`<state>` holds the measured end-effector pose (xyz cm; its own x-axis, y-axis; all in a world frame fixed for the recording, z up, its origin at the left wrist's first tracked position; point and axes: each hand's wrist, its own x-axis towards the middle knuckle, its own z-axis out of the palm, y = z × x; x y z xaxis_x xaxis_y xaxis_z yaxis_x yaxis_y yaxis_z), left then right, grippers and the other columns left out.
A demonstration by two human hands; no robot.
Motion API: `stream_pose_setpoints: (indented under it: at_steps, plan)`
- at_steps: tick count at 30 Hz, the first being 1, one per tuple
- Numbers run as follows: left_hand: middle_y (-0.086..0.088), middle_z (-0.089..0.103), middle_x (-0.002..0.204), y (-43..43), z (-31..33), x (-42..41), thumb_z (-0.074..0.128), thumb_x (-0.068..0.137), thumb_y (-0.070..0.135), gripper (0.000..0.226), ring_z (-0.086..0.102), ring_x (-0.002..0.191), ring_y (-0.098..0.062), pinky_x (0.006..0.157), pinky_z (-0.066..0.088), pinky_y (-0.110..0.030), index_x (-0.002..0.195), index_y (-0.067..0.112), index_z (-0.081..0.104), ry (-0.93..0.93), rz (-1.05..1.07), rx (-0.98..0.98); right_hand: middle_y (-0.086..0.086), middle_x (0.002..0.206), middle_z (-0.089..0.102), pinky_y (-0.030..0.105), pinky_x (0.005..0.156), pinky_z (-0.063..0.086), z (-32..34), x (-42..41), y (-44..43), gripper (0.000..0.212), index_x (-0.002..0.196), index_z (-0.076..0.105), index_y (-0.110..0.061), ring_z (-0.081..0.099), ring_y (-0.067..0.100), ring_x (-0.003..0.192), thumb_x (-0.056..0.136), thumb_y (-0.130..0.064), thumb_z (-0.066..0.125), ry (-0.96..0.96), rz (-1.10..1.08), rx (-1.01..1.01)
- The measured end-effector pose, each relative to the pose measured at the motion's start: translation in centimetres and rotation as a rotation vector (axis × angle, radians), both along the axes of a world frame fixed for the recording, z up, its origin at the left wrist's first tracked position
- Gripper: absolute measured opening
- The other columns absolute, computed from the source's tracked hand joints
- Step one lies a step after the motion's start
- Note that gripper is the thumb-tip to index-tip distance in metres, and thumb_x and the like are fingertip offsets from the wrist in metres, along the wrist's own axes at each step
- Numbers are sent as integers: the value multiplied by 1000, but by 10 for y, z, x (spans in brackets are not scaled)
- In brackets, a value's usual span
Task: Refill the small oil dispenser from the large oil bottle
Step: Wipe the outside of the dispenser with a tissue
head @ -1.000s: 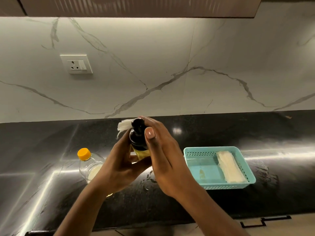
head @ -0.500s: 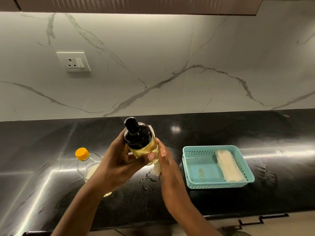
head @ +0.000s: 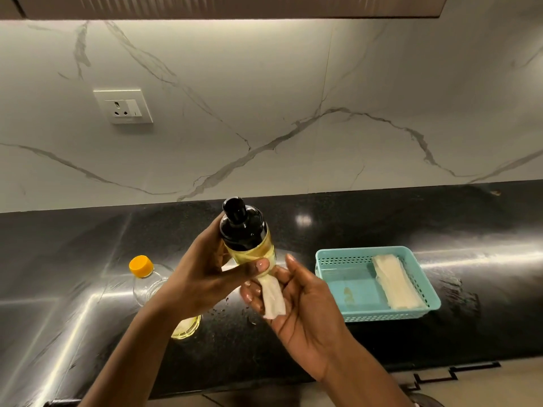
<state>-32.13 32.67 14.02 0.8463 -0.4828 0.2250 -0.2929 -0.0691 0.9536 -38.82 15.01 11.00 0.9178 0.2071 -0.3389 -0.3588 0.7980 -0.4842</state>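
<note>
Black polished stone counter, glossy, with light streaks across it and small wet specks under the hands. White marble backsplash with grey veins sat behind it, socket on it at 10 o'clock, cabinet underside along the top edge. Dispenser was in the air over the counter at centre, tilted, black pump top toward 12 o'clock, yellow oil in the clear lower part. Left hand gripped it from 9 o'clock, fingers wrapped behind, thumb across the front glass. Right hand was cupped under the base from 5 o'clock, fingers curled around a white tissue held against the bottom of the dispenser, thumb pointing up. Bottle stood on the counter at 8 o'clock of the dispenser, orange cap on, partly hidden by the left forearm, a little oil visible at its bottom. Teal perforated basket sat on the counter at 3 o'clock of the hands, apart from them, with a folded tissue stack along its right side and a yellowish smear on its floor. A dark handle showed below the counter edge at 5 o'clock.
</note>
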Motion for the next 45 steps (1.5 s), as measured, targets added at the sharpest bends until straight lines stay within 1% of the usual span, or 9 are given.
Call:
stream_pose_setpoints:
  at_steps: [7,15,19,23,27,31,35,39,45]
  plan:
    - [-13,69,140,-3,-4,-1,82,89,10,66,68,131,-33,108,57,-51,147,7,52,30,-27,-16,27,161,45,49,131,23,2,7,4,63,147,59,-3,26,35,160,108,-49,46,6,7,122]
    - [-12,69,140,9,0,-1,78,89,7,61,67,132,-31,108,58,-48,145,8,54,-13,-43,23,33,142,62,53,128,28,-7,3,-9,64,141,60,8,57,38,130,105,-44,50,9,4,63]
    - [-13,70,137,1,5,-7,80,89,9,60,69,128,-31,100,61,-43,144,11,55,3,-112,25,25,157,51,46,123,40,0,4,6,53,149,58,-6,35,31,155,110,-41,53,39,47,107]
    - [-5,69,142,3,14,-4,85,87,19,64,65,136,-26,110,56,-40,144,18,58,-66,-118,78,22,154,53,39,128,27,-7,4,8,60,148,57,-1,23,18,141,102,-36,71,58,69,220]
    - [-3,67,144,-3,20,-5,93,76,32,79,62,139,-23,114,53,-41,145,20,56,-119,-36,-16,25,146,60,32,106,51,-10,4,10,62,146,60,0,46,21,136,98,-38,73,29,93,318]
    - [10,76,131,-8,26,-9,91,68,62,66,70,129,-14,111,54,-30,125,38,69,-193,149,-144,26,147,59,33,86,65,-7,4,10,60,144,64,-4,67,34,118,96,-39,73,-1,158,378]
    - [17,77,128,-7,34,-11,90,72,60,56,70,128,-10,111,53,-26,124,43,75,-226,139,-188,29,142,59,34,90,63,-7,0,8,65,144,62,-1,70,35,113,92,-35,80,-28,223,374]
    - [3,77,133,-4,34,-5,90,79,49,56,69,132,-25,113,53,-49,131,35,75,-168,59,-239,29,151,49,38,91,63,-6,-5,8,68,151,55,0,70,38,114,95,-34,76,-10,233,415]
    - [7,73,139,5,22,-6,90,82,43,56,67,134,-19,108,58,-42,135,46,71,-3,-14,-281,29,146,54,37,94,60,-1,-7,6,70,152,53,0,67,38,117,96,-35,75,18,214,414]
